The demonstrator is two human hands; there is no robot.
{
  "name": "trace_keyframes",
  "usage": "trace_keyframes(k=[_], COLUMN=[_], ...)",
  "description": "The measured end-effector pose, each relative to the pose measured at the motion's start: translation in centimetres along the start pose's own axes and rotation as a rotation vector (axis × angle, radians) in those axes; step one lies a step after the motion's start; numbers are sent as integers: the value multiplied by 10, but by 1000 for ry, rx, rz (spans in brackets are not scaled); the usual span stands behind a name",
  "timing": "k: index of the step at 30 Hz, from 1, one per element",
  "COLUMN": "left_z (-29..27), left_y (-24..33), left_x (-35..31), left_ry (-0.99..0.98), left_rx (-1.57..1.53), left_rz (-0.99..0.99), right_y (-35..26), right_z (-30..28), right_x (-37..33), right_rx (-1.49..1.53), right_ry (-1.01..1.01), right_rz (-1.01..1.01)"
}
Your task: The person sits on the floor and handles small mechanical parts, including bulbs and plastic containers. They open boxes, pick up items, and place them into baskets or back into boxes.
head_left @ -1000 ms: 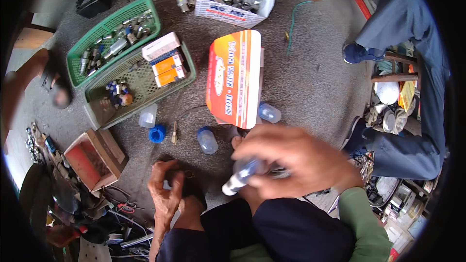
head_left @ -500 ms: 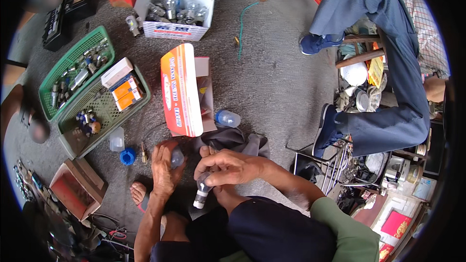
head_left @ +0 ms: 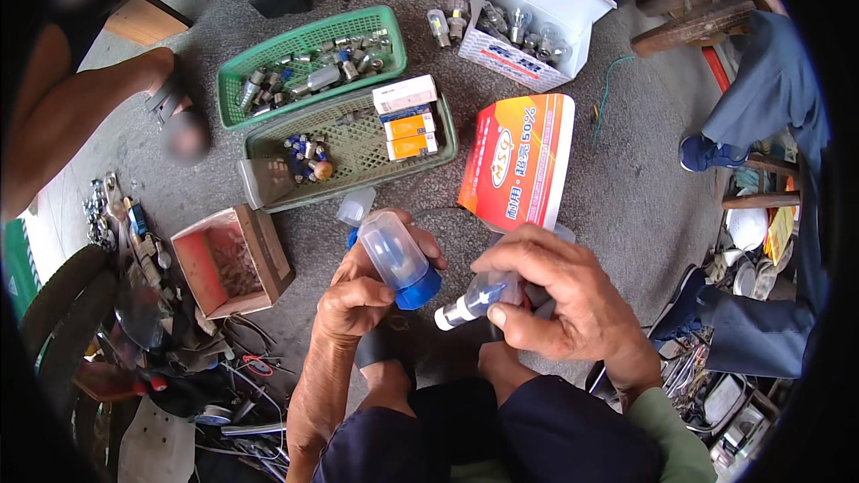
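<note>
My left hand (head_left: 353, 300) is closed around a clear plastic container (head_left: 390, 246) with a blue end (head_left: 418, 292), which points down toward my right hand. My right hand (head_left: 573, 309) pinches a light bulb (head_left: 488, 293) between thumb and fingers; its white base (head_left: 452, 313) sticks out to the left. A small gap separates the bulb from the container. Just beyond my right hand stands an orange and white carton (head_left: 523, 161) with its flap raised. A small translucent cup (head_left: 356, 206) lies past my left hand, with something blue partly hidden beside it.
Two green baskets (head_left: 398, 43) at the far left hold bulbs and small boxes. A white box (head_left: 519, 68) of bulbs stands at the far right. An open cardboard box (head_left: 277, 255) and piled tools (head_left: 134, 250) lie left. Another person's foot (head_left: 183, 125) and a seated person's legs (head_left: 761, 304) flank the area.
The view has swung, shifting the surroundings rightward. My hands are raised closer, and the container's blue end now shows. The bulb is still in my right hand, now nearer the container.
</note>
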State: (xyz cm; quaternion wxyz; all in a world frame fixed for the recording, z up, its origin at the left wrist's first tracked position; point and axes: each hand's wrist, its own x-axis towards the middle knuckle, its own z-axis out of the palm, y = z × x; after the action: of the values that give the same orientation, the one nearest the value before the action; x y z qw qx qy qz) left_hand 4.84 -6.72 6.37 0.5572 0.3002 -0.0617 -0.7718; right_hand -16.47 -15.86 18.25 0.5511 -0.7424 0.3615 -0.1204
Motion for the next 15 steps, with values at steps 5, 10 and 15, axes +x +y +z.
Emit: trace_keyframes(k=[5, 10, 15], left_z=[8, 12, 8], left_y=[11, 21, 17], left_x=[-4, -12, -14], left_ry=[44, 84, 102], left_rx=[103, 114, 136], left_rz=[9, -24, 26], right_y=[-2, 3, 6], right_z=[-9, -6, -1], right_x=[31, 54, 63], right_rx=[-80, 29, 143], right_ry=[33, -10, -49], right_rz=[-74, -16, 100])
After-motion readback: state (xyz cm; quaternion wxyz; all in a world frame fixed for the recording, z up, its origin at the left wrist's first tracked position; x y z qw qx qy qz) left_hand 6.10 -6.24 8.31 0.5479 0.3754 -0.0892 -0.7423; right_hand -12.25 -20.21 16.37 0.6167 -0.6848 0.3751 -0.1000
